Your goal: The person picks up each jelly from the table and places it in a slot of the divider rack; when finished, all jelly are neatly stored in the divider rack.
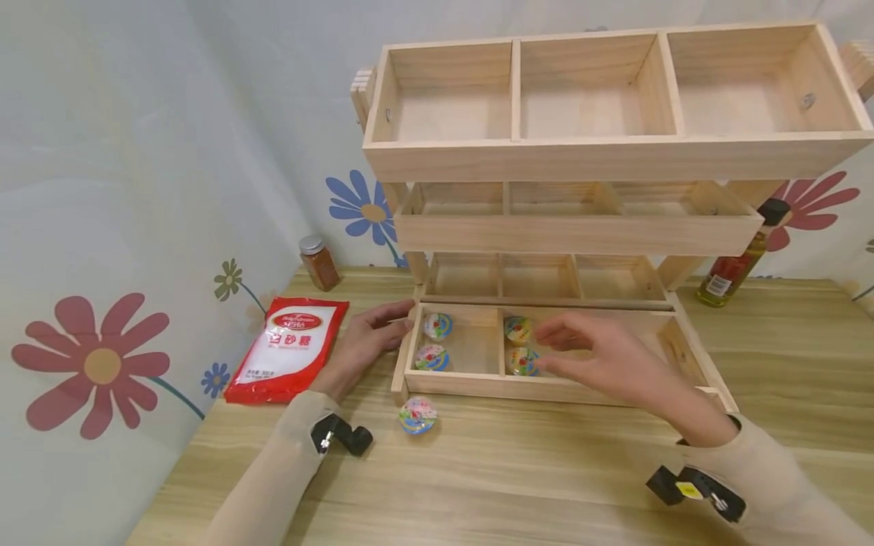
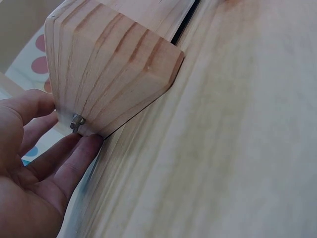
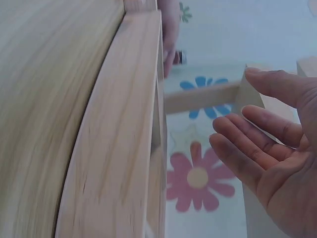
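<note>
My left hand point(image 1: 362, 347) rests its fingertips on the left side of a wooden rack point(image 1: 546, 236). In the left wrist view the fingers point(image 2: 74, 163) touch the end panel beside a metal bolt point(image 2: 76, 121). My right hand point(image 1: 604, 360) hovers over the bottom tray point(image 1: 471, 384), palm empty and fingers loosely bent in the right wrist view. Close to its fingertips, two small cups with printed lids point(image 1: 517, 330) lie in the middle compartment. Two more such cups point(image 1: 432, 357) lie in the left compartment. Another cup point(image 1: 418, 415) sits on the table before the tray.
A red and white sugar bag point(image 1: 290, 349) lies left of the rack. Behind it stands a spice jar point(image 1: 319, 263). A dark-capped bottle point(image 1: 737, 262) stands at the back right. The rack's upper tiers point(image 1: 614, 161) overhang the bottom tray.
</note>
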`<state>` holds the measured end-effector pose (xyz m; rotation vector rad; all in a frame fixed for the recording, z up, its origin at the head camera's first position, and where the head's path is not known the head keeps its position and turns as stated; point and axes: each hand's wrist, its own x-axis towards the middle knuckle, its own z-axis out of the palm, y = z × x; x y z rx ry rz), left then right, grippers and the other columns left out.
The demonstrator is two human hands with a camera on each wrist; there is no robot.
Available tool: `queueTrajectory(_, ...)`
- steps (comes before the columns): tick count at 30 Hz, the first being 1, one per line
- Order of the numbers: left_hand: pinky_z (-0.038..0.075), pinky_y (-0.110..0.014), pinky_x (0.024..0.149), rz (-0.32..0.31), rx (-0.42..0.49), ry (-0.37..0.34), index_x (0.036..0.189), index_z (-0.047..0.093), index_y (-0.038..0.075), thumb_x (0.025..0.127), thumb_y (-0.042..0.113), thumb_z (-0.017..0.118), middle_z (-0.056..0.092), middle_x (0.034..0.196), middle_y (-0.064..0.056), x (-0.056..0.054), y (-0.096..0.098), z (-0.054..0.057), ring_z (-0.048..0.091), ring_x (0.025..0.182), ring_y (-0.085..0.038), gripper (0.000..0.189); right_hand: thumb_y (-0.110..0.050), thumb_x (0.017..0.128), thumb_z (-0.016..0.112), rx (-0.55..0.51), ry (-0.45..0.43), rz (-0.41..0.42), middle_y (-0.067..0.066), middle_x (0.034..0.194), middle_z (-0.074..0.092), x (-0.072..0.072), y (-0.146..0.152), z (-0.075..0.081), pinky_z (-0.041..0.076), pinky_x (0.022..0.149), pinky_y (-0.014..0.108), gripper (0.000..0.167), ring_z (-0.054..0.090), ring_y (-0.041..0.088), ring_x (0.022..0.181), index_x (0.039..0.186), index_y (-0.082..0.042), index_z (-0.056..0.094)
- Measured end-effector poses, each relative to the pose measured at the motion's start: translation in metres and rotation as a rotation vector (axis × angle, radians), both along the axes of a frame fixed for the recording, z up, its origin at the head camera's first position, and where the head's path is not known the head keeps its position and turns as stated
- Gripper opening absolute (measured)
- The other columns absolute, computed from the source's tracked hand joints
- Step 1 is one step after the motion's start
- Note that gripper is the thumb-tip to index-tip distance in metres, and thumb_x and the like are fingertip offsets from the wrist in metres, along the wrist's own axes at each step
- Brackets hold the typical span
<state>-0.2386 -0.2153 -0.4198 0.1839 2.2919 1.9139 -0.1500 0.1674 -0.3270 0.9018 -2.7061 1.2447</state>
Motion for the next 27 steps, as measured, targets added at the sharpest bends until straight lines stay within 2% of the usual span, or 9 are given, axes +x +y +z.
queueTrajectory(8, 0.057, -0.038, 0.102, -0.003, 0.006, 0.004, 0.149, 0.064, 0.014, 0.103, 0.026, 0.072, 0.059, 0.151, -0.007, -0.001, 0.001, -0.001, 0.06, 0.132, -0.027, 0.047, -0.02, 0.094, 0.085, -0.029, 0.048, 0.111, 0.004, 0.117, 0.076, -0.003, -0.033, -0.007, 0.061, 0.094, 0.042, 0.032, 0.074, 0.028, 0.105, 0.121, -0.007, 0.073)
queueTrajectory(16, 0.057, -0.037, 0.102, -0.005, 0.007, 0.01, 0.149, 0.063, 0.013, 0.104, 0.024, 0.071, 0.059, 0.151, -0.008, -0.001, 0.001, -0.001, 0.061, 0.132, -0.028, 0.048, -0.018, 0.094, 0.084, -0.07, 0.057, 0.218, 0.005, 0.118, 0.075, -0.002, -0.063, -0.018, 0.061, 0.093, 0.038, 0.032, 0.074, 0.024, 0.105, 0.121, -0.005, 0.072)
queueTrajectory(21, 0.058, -0.037, 0.101, 0.001, 0.004, 0.004, 0.148, 0.064, 0.015, 0.103, 0.025, 0.072, 0.06, 0.15, -0.007, -0.001, 0.001, 0.0, 0.061, 0.131, -0.027, 0.046, -0.016, 0.094, 0.084, -0.083, 0.057, 0.263, 0.008, 0.119, 0.075, -0.001, -0.08, -0.026, 0.061, 0.095, 0.034, 0.034, 0.074, 0.025, 0.106, 0.123, -0.004, 0.071)
queueTrajectory(27, 0.057, -0.039, 0.102, 0.006, 0.001, -0.001, 0.148, 0.064, 0.013, 0.103, 0.024, 0.072, 0.06, 0.15, -0.008, -0.001, 0.002, 0.001, 0.06, 0.132, -0.027, 0.047, -0.009, 0.093, 0.084, -0.122, 0.03, 0.335, 0.015, 0.119, 0.074, -0.001, -0.1, -0.035, 0.061, 0.095, 0.034, 0.033, 0.074, 0.031, 0.107, 0.121, 0.003, 0.07)
